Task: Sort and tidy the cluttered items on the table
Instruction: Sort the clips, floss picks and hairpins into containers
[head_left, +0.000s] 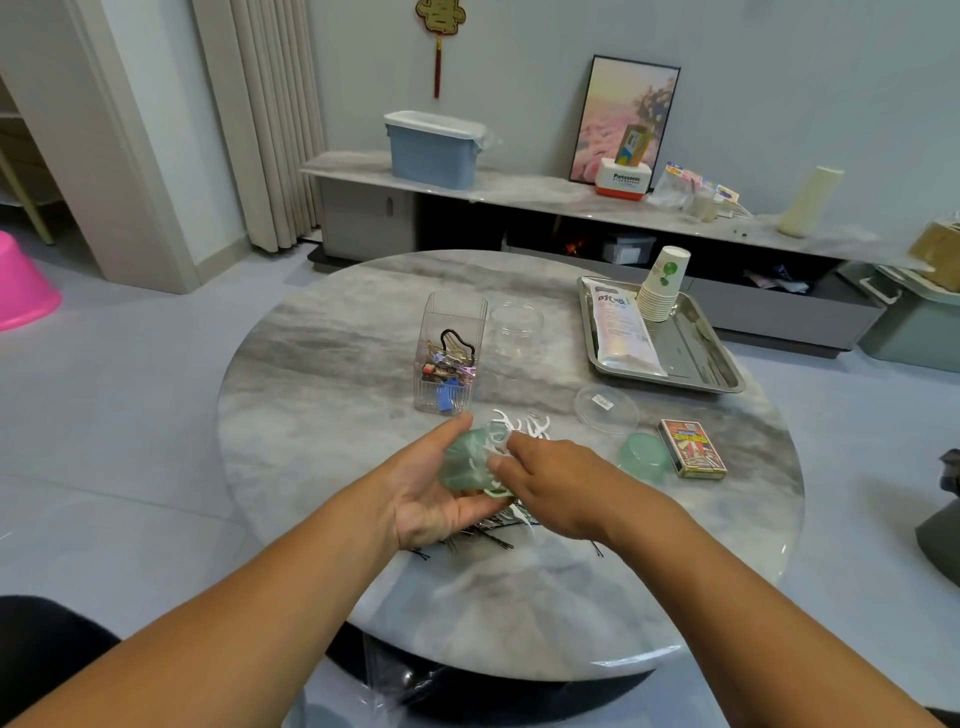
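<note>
Green tub in my hands, above the round marble table

My left hand cups the green tub; my right hand pinches a white floss pick at its mouth. Beyond the tub: floss picks, clip box. Right of it: green lid, card pack, steel tray. The table's bare left edge meets open floor.

A single head-worn view looks forward and down from the near edge of the round counter, close above it, toward its far edge.
</note>
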